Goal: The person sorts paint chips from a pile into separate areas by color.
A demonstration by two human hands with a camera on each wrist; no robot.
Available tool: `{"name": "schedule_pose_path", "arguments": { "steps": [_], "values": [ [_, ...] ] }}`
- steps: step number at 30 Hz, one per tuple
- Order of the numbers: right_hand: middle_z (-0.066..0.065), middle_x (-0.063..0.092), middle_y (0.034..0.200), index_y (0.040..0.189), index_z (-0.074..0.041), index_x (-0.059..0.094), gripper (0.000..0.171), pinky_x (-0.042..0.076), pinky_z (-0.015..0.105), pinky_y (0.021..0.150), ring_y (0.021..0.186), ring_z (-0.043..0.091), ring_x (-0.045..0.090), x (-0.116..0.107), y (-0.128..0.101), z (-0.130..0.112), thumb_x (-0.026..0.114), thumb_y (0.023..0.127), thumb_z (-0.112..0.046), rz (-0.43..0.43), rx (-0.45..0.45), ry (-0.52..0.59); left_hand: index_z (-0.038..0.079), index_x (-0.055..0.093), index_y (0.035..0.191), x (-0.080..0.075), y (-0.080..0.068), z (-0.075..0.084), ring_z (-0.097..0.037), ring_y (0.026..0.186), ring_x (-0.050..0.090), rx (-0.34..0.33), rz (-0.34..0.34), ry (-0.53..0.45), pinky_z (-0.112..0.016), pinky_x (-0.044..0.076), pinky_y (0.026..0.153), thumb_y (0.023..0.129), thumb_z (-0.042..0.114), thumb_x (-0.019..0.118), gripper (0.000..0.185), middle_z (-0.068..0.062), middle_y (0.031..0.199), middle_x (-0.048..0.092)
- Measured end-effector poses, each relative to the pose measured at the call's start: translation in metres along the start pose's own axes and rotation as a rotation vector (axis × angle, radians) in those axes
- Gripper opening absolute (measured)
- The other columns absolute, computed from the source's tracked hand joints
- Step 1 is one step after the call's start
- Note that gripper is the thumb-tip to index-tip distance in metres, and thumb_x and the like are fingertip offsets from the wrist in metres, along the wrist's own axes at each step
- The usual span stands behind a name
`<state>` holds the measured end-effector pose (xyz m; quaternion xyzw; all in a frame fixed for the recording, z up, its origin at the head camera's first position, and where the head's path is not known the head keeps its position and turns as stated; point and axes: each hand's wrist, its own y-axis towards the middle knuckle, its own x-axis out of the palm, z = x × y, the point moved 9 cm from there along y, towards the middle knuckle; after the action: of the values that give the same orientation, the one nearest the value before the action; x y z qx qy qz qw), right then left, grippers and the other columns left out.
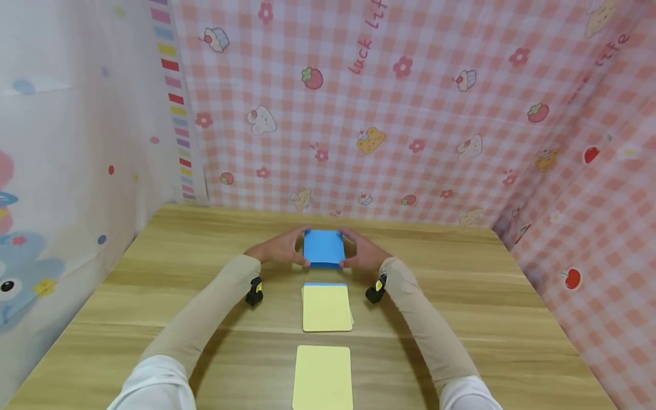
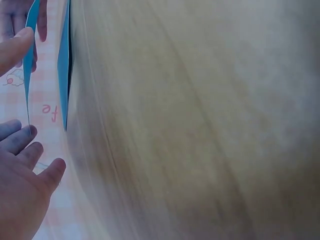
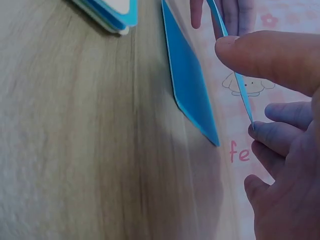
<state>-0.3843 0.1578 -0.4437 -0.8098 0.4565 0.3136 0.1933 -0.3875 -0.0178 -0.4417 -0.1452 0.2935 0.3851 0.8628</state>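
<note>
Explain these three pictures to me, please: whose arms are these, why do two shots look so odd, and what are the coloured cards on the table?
No machine here: a person works with two bare hands. The wide picture comes from a camera on the person's head, looking down at a wooden table ringed by pink checked cloth. The two odd close-ups come from small cameras strapped at the wrists, so each shows its own hand from very near, with the table tilted.

The left hand and the right hand together hold a blue card by its side edges. In the wrist views it is raised, thumb and fingers pinching it, with a second blue card on the table below.

Nearer the person lies a small stack of cards, yellow on top with blue showing at its far edge, and closest a single yellow card.
</note>
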Motion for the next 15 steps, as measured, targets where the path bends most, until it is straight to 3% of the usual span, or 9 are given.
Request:
{"name": "schedule_pose_path", "arguments": {
  "steps": [9, 15],
  "values": [
    [0.017, 0.028, 0.164, 0.159, -0.005, 0.026, 0.093, 0.018, 0.053, 0.122, 0.152, 0.036, 0.021, 0.004, 0.004, 0.004, 0.081, 0.085, -0.013, -0.001, -0.024, -0.040, -0.002, 0.012, 0.160, 0.002, 0.003, -0.004, -0.042, 0.150, 0.020, -0.009, -0.002, -0.006, -0.058, 0.022, 0.119, 0.082, 0.020, 0.085, 0.108, -0.025, 0.164, 0.018],
    [0.016, 0.029, 0.164, 0.160, -0.008, 0.027, 0.092, 0.018, 0.051, 0.123, 0.152, 0.034, 0.022, 0.004, 0.003, 0.013, 0.081, 0.085, -0.014, 0.005, 0.022, -0.065, -0.004, 0.012, 0.159, 0.006, 0.006, -0.004, -0.042, 0.151, 0.018, -0.006, -0.011, -0.015, -0.056, 0.020, 0.121, 0.083, 0.019, 0.084, 0.107, -0.026, 0.164, 0.018]
  ]
}}
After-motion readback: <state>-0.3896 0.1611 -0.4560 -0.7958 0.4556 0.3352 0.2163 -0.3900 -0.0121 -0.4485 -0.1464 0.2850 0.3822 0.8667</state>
